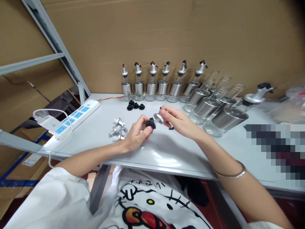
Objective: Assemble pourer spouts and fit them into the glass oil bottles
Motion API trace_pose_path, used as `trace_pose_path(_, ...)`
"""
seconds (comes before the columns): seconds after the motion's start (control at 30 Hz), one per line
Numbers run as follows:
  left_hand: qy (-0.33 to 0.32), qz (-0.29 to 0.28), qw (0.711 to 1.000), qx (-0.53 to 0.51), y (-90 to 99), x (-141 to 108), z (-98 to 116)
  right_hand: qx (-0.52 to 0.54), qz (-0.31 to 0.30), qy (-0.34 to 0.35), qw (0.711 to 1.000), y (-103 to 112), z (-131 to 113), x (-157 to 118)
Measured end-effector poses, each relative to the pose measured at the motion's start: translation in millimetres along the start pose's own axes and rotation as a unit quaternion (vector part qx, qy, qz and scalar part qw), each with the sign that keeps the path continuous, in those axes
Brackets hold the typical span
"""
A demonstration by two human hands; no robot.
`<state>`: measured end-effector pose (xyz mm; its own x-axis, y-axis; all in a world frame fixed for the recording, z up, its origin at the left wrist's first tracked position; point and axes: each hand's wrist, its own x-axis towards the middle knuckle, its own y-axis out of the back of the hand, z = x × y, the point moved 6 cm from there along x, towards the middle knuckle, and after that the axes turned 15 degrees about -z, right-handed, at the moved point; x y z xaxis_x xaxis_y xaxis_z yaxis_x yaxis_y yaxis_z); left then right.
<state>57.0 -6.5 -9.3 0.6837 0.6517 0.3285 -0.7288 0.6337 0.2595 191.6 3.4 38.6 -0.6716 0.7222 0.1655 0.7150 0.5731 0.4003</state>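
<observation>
A tall cardboard backing (143, 31) stands behind a pale gray tabletop (152, 156), where a person in a printed white shirt (43, 197) works with both hands. Six spouted bottles (152, 87) of glass and steel line the far side, while open-necked bottles (206, 107) crowd together on the right, just beyond a nearer bottle (230, 118) that carries a spout. A white power strip (71, 121) lies at the left edge. At center, above the tabletop, the left hand (138, 132) grips a black ribbed stopper (150, 124), and the right hand (178, 122), fingers closed at its disc, holds a metal spout (158, 119) whose stem meets the stopper; how deep it sits cannot be told. Loose spouts (117, 128) lie to the left of the left hand, with a cluster of black stoppers (135, 105) farther back. Tiny black pieces (172, 128) rest beneath the right hand.
</observation>
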Motion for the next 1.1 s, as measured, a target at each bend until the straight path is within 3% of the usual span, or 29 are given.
trace_pose_path(0.27, 0.001, -0.006, 1.0, -0.003, -0.4, 0, -1, -0.138, 0.074, 0.051, 0.986, -3, -8, -4)
trace_pose_path(0.4, 0.005, -0.014, 0.999, 0.044, 0.5, -1, 4, -0.201, 0.089, 0.072, 0.973, -4, -15, -6)
trace_pose_path(0.6, -0.014, -0.027, 0.997, 0.066, 1.0, 0, 7, -0.241, 0.079, 0.076, 0.964, -4, -19, -8)
trace_pose_path(0.83, -0.021, -0.004, 0.996, 0.088, 5.1, 1, 5, -0.279, 0.043, 0.112, 0.953, -10, -17, -10)
trace_pose_path(1.1, -0.028, -0.01, 0.975, 0.221, 6.1, 0, 8, -0.294, 0.019, 0.138, 0.945, -15, -25, -11)
